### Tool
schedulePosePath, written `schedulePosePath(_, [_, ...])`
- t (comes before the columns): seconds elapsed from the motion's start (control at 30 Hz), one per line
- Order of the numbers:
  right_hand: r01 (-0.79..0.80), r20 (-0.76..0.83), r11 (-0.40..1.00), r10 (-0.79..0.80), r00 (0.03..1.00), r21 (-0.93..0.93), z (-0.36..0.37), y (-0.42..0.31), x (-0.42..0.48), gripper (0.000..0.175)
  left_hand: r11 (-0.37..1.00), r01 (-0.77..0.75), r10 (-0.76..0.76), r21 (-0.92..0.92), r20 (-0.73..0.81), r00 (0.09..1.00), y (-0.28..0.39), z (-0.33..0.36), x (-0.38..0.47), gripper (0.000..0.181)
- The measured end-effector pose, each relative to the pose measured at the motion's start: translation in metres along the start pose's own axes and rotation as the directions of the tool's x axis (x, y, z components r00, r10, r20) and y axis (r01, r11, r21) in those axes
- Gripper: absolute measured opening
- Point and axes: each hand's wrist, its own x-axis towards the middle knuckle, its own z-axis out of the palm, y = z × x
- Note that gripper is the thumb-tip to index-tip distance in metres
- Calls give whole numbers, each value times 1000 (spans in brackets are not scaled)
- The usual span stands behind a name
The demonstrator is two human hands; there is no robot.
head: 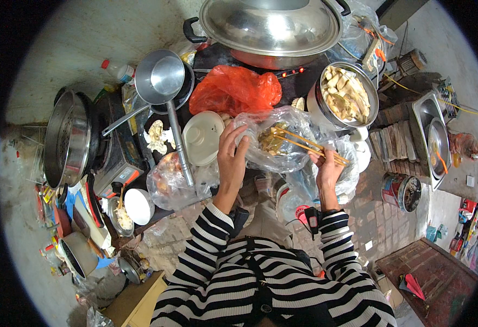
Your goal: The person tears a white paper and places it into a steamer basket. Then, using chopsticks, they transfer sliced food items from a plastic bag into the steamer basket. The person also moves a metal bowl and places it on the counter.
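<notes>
My right hand [328, 166] holds a pair of wooden chopsticks [304, 143], whose tips reach into a clear plastic bag [292, 161]. Inside that bag lies greenish-brown food [275, 143], perhaps pickled vegetable. My left hand [233, 157] is raised at the bag's left edge, fingers apart; whether it touches the plastic I cannot tell. A pale bowl [203, 139] sits just left of this hand. Beyond the bag lies a crumpled red plastic bag [235, 90]. To the right of it stands a metal pot [372, 118] with pale sliced food [345, 94] in it.
A large lidded wok [271, 24] stands at the back. On the left are a metal ladle [159, 77], a bag of food [167, 180], a white bowl [139, 206] and a steamer pan [69, 139]. A white jug [361, 151] and a paint bucket [400, 192] are on the right.
</notes>
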Motion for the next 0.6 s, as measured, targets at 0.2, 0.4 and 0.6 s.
schedulePosePath(0.2, [-1, -16, 1000, 1, 1000, -12, -12, 19, 11, 21, 1000, 14, -14, -7, 3, 1000, 0, -1, -3, 31])
schedulePosePath(0.4, [28, -45, 996, -24, 999, 82, -17, 30, 16, 26, 1000, -3, 1, -30, -50, 999, 5, -2, -6, 30])
schedulePosePath(0.6, [4, -36, 998, -2, 999, 63, -14, 26, 16, 26, 1000, -12, 12, -13, -25, 1000, 4, -9, -9, 28])
